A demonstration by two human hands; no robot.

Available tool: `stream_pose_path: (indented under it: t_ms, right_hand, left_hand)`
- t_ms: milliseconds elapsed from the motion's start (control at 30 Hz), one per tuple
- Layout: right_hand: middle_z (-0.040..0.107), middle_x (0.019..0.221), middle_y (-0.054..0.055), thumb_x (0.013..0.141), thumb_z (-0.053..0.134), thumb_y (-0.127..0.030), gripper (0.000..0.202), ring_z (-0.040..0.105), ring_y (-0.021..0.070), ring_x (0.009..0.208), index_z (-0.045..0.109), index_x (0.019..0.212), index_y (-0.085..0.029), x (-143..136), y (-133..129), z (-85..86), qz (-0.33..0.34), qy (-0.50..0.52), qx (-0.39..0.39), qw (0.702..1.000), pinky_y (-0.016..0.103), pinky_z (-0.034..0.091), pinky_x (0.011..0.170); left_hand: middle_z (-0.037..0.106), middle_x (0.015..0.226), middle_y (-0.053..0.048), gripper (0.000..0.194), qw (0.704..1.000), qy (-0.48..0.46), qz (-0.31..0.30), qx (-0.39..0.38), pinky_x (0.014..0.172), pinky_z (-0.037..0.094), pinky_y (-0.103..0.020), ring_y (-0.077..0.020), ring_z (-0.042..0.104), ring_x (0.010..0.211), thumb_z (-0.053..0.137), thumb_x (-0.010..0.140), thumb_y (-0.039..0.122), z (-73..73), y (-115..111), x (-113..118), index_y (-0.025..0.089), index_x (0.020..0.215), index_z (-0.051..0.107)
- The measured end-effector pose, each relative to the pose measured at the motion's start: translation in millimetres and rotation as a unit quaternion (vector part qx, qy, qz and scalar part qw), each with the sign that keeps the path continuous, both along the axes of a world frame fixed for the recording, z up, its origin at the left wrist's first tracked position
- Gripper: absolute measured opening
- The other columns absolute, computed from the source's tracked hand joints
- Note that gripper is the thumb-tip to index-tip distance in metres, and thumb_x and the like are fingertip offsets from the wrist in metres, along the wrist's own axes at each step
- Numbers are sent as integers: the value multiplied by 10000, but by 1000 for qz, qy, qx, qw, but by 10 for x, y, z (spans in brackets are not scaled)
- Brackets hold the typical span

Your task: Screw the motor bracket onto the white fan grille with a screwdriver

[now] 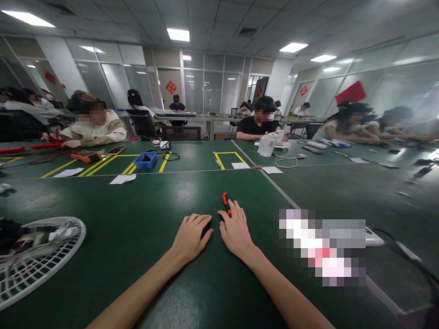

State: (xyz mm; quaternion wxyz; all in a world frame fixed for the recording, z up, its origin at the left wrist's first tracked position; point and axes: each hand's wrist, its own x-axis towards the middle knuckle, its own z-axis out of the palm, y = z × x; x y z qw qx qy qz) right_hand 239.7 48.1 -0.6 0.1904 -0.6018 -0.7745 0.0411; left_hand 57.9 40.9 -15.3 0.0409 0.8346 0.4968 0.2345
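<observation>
A short orange-red and black tool [225, 199], by its shape a utility knife, lies on the green table at the tips of my right hand. My right hand [236, 230] rests palm down with its fingers stretched out, the index and middle fingers over the tool's near end. Whether they press on it or only touch it I cannot tell. To the left, my left hand [190, 237] lies flat on the table, fingers extended and thumb apart, holding nothing. A narrow gap separates the two hands.
At left stands a white fan grille [73, 224] with cables and small parts on it. Further back are a blue bin [145, 161], an orange meter [86, 156] and paper slips [122, 179]. Blurred-out items and a white power strip [373, 238] lie at right. People sit across the table.
</observation>
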Motion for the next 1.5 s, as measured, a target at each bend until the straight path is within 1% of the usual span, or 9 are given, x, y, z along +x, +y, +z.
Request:
stream_pose_path:
  t_ms: [133, 667, 867, 1000, 1167, 1267, 1367, 1433, 1500]
  right_hand:
    - [348, 1656, 230, 931, 503, -106, 413, 218, 402, 1575, 699, 1293, -128, -11, -16, -15, 24, -3, 18, 1000, 626, 212, 1246]
    - [475, 1571, 228, 933, 529, -126, 373, 312, 394, 1540, 733, 1245, -144, -21, -78, 4, 65, -6, 42, 997, 657, 210, 1238]
    - [486, 1561, 220, 909, 557, -105, 389, 350, 389, 1520, 720, 1259, -152, -95, -140, -1, 116, 8, 74, 990, 667, 270, 1219]
    - [546, 1513, 196, 918, 546, -91, 351, 402, 355, 1495, 737, 1204, -159, -142, -184, -18, 175, 38, 90, 980, 624, 323, 1218]
    - [560, 1494, 191, 927, 545, -89, 339, 420, 337, 1485, 743, 1194, -157, -169, -212, 0, 201, 59, 94, 973, 570, 376, 1207]
    - [525, 1529, 200, 928, 555, -102, 346, 382, 346, 1510, 735, 1221, -149, -176, -230, 19, 196, 46, 67, 977, 554, 381, 1207]
    - [508, 1546, 206, 944, 550, -130, 361, 362, 348, 1524, 720, 1263, -141, -191, -254, 29, 179, 31, 36, 983, 537, 362, 1222]
    - [495, 1560, 208, 957, 543, -151, 382, 353, 354, 1530, 703, 1305, -141, -205, -268, 32, 162, 23, 19, 986, 533, 349, 1230]
    - [466, 1589, 207, 972, 534, -174, 423, 340, 358, 1537, 663, 1375, -153, -217, -278, 36, 145, 15, 3, 989, 542, 341, 1230]
  left_hand:
    - [632, 1438, -113, 508, 1000, 6, -1, -3, 1050, 469, -469, -279, 568, 1276, 515, 1017, 470, 2, -32, -2, 171, 1425, 570]
    - [635, 1436, -124, 393, 999, 37, 5, -11, 1073, 470, -510, -306, 546, 1313, 540, 1007, 390, 17, -73, -30, 202, 1323, 680]
    - [625, 1448, -117, 354, 999, 35, -5, -25, 1081, 463, -532, -315, 543, 1336, 536, 1011, 390, 32, -95, -143, 250, 1284, 713]
    - [701, 1344, -78, 315, 999, 21, -20, -46, 1049, 477, -519, -287, 593, 1263, 503, 1024, 390, 96, -105, -263, 257, 1116, 774]
    - [731, 1214, -83, 410, 999, 14, 41, -30, 997, 492, -504, -294, 605, 1202, 532, 981, 448, 241, -102, -650, 213, 707, 725]
    - [708, 1219, -96, 410, 993, -2, 119, 20, 1028, 481, -535, -314, 591, 1204, 512, 955, 505, 358, -109, -1048, 228, 751, 737]
    - [664, 1277, -101, 400, 973, 1, 213, 89, 1059, 465, -562, -348, 552, 1263, 493, 933, 525, 526, -185, -1488, 235, 801, 735]
    - [615, 1348, -78, 394, 948, -1, 277, 158, 1122, 412, -584, -360, 513, 1329, 489, 925, 541, 660, -295, -1769, 229, 833, 711]
    - [509, 1492, -15, 380, 915, -18, 358, 188, 1187, 306, -624, -379, 413, 1431, 478, 926, 561, 793, -437, -2028, 253, 981, 694]
